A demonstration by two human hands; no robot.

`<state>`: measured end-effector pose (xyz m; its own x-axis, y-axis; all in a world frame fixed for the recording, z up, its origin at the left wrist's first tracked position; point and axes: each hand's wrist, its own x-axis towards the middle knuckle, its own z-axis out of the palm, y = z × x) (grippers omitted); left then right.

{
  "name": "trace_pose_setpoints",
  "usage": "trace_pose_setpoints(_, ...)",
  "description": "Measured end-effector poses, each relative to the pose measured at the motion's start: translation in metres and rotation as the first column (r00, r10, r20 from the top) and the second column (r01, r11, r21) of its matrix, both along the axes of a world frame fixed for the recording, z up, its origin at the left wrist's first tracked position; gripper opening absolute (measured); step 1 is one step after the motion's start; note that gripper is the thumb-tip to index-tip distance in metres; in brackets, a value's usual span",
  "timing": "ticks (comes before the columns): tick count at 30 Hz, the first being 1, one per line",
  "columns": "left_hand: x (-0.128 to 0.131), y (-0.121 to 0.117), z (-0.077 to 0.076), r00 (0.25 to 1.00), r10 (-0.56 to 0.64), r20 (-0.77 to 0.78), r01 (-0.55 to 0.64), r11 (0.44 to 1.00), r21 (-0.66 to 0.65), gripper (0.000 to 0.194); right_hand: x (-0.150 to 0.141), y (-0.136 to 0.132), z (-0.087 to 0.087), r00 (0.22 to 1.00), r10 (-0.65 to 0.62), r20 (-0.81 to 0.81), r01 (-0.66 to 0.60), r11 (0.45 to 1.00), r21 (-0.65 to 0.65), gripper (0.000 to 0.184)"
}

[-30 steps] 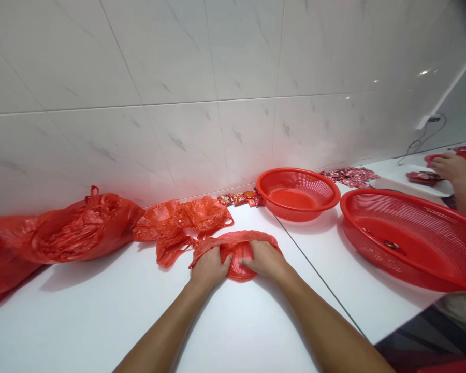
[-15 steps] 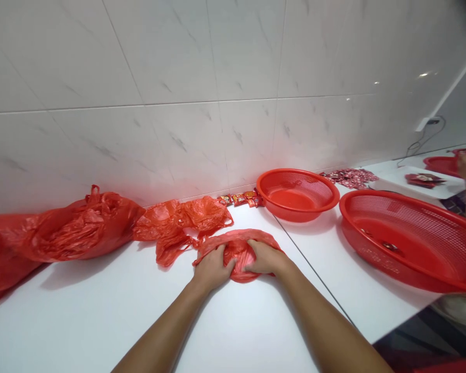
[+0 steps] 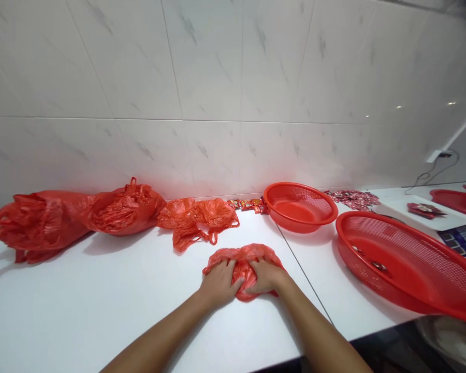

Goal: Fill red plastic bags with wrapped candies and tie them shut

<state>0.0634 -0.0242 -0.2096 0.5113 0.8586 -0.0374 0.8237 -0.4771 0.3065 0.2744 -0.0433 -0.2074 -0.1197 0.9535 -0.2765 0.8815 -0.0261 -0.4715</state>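
A thin red plastic bag (image 3: 244,269) lies crumpled on the white table in front of me, its film bunched into folds. My left hand (image 3: 219,282) grips its left side, with the fingertips partly hidden in the film. On the other side my right hand (image 3: 264,274) holds the bag the same way, thumb toward the middle. Between the two thumbs a wrinkled part of the bag shows. Just beyond, more loose red bags (image 3: 196,217) lie against the wall.
Two stuffed red bags, a nearer-middle one (image 3: 124,210) and one farther left (image 3: 48,223), line the wall. Small snack packets (image 3: 248,204) lie beside a round red basket (image 3: 301,207). A larger red basket (image 3: 407,264) with a few small packets stands right, near a white tray (image 3: 456,220).
The view has shifted, showing more of the left bags and wall. Both hands stay on the bag, whose rim looks more crumpled. At far right, another person's hand has mostly left view.
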Motion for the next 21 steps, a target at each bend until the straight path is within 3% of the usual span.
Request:
trace_pose_setpoints(4,-0.024,-0.064,-0.014,0.997,0.060,-0.052,-0.067,0.987,-0.146,0.075,-0.013,-0.062,-0.007,0.995,0.060,-0.079,-0.068,0.992,-0.106,0.128)
trace_pose_setpoints(7,-0.039,-0.097,-0.019,0.986,0.124,-0.112,-0.145,0.968,-0.204,0.078,-0.029,-0.109,-0.011,0.978,-0.062,-0.199,0.040,0.993,-0.116,0.110)
trace_pose_setpoints(9,-0.043,-0.108,-0.016,0.974,0.187,-0.129,-0.211,0.952,-0.220,0.075,-0.035,-0.133,-0.007,0.962,-0.161,-0.219,0.116,0.972,-0.204,0.103)
trace_pose_setpoints(12,-0.040,-0.109,-0.001,0.956,0.272,-0.113,-0.293,0.916,-0.275,0.056,-0.035,-0.152,0.005,0.961,-0.154,-0.228,0.076,0.945,-0.319,0.098)
trace_pose_setpoints(15,-0.036,-0.094,0.021,0.962,0.265,-0.070,-0.274,0.909,-0.314,0.038,-0.030,-0.152,0.016,0.963,-0.049,-0.263,-0.026,0.961,-0.276,0.102)
trace_pose_setpoints(17,-0.036,-0.081,0.036,0.978,0.198,-0.062,-0.208,0.922,-0.326,0.047,-0.030,-0.144,0.021,0.971,-0.025,-0.238,-0.026,0.979,-0.205,0.115)
trace_pose_setpoints(19,-0.038,-0.070,0.050,0.991,0.106,-0.085,-0.129,0.931,-0.340,0.069,-0.033,-0.131,0.024,0.985,-0.001,-0.170,-0.026,0.987,-0.155,0.133)
trace_pose_setpoints(21,-0.041,-0.066,0.062,0.993,0.020,-0.120,-0.059,0.940,-0.337,0.080,-0.037,-0.113,0.026,0.996,0.044,-0.080,-0.056,0.986,-0.160,0.153)
